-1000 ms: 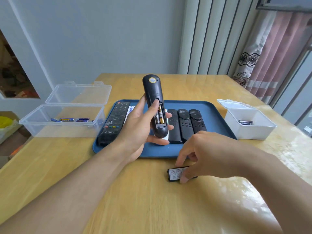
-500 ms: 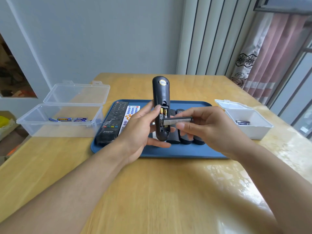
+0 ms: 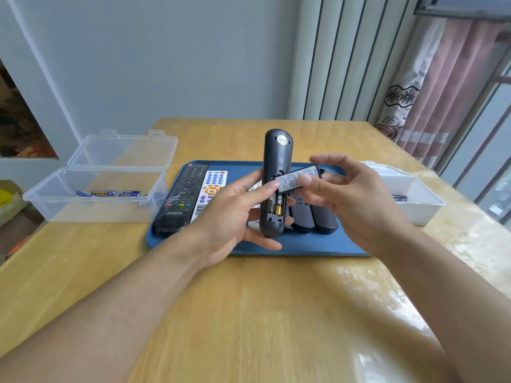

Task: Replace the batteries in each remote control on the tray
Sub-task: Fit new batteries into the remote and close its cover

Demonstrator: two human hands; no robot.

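Observation:
My left hand [image 3: 229, 214] grips a black remote [image 3: 276, 158] upright above the blue tray [image 3: 304, 248], its back toward me and its battery bay open with batteries [image 3: 276, 206] inside. My right hand [image 3: 345, 200] pinches the battery cover [image 3: 297, 179], label side up, tilted across the top of the open bay. My left thumb touches the cover's left end. On the tray lie a long black remote [image 3: 182, 197], a white remote [image 3: 211, 189] with coloured buttons, and small black remotes [image 3: 313, 217] partly hidden behind my hands.
A clear plastic box [image 3: 94, 194] with its lid open stands left of the tray and holds several batteries [image 3: 113, 193]. A white box [image 3: 414, 200] at the right holds a battery [image 3: 399, 198]. The wooden table [image 3: 249, 313] stretches toward me; curtains hang at the far right.
My right hand picked the battery cover off the table, lifted it to the remote and turned it label side up over the bay. The left hand kept the remote upright, shifting slightly right.

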